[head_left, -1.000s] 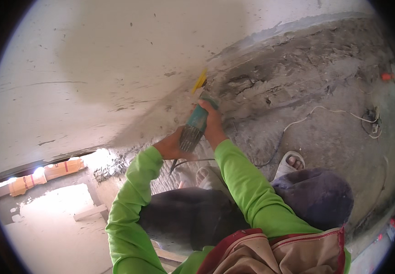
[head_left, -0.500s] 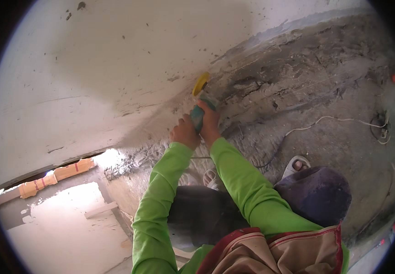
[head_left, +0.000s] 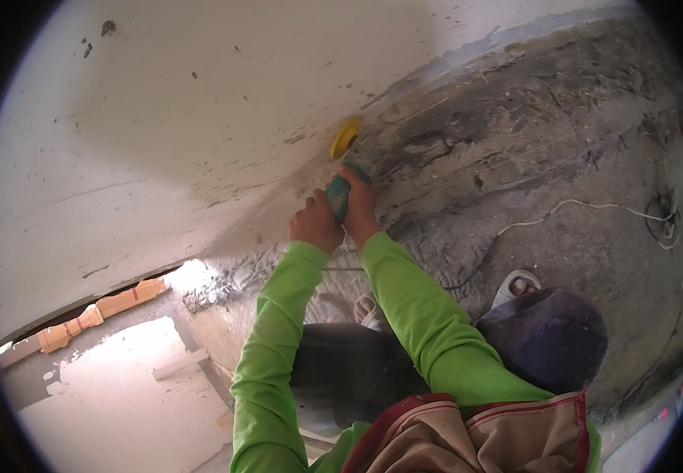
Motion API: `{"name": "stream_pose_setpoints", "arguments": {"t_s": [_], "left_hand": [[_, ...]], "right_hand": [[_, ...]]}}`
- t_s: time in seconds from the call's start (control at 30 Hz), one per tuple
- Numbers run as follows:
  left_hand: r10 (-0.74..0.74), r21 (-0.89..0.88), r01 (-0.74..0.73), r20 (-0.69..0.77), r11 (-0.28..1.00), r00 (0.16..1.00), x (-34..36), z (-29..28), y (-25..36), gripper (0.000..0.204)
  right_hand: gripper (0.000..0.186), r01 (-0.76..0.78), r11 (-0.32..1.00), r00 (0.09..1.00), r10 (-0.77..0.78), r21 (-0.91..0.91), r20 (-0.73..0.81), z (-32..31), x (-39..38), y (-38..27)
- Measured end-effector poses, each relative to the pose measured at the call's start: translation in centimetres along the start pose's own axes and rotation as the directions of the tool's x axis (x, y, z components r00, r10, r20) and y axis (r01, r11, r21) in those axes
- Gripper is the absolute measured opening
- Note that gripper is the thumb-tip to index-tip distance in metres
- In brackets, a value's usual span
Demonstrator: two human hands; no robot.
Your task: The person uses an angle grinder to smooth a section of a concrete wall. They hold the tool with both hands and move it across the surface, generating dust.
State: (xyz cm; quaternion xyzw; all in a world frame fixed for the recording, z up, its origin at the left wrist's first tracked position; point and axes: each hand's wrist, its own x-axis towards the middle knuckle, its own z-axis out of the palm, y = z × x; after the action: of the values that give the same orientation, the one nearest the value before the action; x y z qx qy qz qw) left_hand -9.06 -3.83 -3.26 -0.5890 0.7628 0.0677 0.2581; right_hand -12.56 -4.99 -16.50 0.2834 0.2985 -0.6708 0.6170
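Observation:
Both of my hands grip a teal angle grinder (head_left: 338, 198) with a yellow disc (head_left: 345, 138) at its far end. The disc is tilted on edge, close against the lower part of the pale wall (head_left: 199, 102); whether it touches, I cannot tell. My left hand (head_left: 316, 222) is wrapped round the tool's left, rear side. Nearer the disc, my right hand (head_left: 362, 199) closes round its right side, thumb on top. Part of the grinder's body is hidden under my fingers. Both forearms wear bright green sleeves.
Rough, broken grey rubble (head_left: 499, 118) runs along the wall's foot. A white and dark cord (head_left: 570, 202) crosses the dusty floor to a coil (head_left: 663, 225) at the right. My sandalled foot (head_left: 517, 285) is below it. Orange-brown taped strips (head_left: 105, 313) line the wall's lower left edge.
My hands and the grinder have shifted very slightly up and left in the picture, still along the wall's base. The grip is the same.

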Motion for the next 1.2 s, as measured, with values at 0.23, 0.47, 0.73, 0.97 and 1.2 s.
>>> {"name": "stream_pose_setpoints", "arguments": {"t_s": [0.23, 0.47, 0.73, 0.97, 1.2], "left_hand": [[0.078, 0.025, -0.077, -0.015, 0.997, 0.997, 1.0, -1.0, 1.5, 0.054], [0.171, 0.076, -0.166, -0.06, 0.983, 0.984, 1.8, -2.0, 3.4, 0.054], [0.169, 0.125, -0.162, -0.053, 0.979, 0.984, 2.9, -2.6, 5.2, 0.056], [0.156, 0.198, -0.142, -0.057, 0.97, 0.986, 2.0, -2.9, 4.2, 0.047], [0.133, 0.225, -0.119, -0.045, 0.967, 0.99, 1.0, -3.3, 3.1, 0.046]], "right_hand": [[0.025, 0.091, 0.992, 0.996, -0.091, 0.092, -0.005, 0.9, 0.0, -2.1], [0.017, 0.088, 0.987, 0.996, -0.086, 0.135, -0.021, 1.8, -1.0, -5.4], [0.016, -0.019, 0.979, 0.999, 0.012, 0.205, 0.039, 2.5, -1.8, -8.3], [0.018, -0.087, 0.967, 0.995, 0.075, 0.239, 0.061, 2.3, -1.6, -6.3], [0.017, -0.217, 0.931, 0.972, 0.178, 0.294, 0.155, 1.6, -1.0, -3.5]]}}
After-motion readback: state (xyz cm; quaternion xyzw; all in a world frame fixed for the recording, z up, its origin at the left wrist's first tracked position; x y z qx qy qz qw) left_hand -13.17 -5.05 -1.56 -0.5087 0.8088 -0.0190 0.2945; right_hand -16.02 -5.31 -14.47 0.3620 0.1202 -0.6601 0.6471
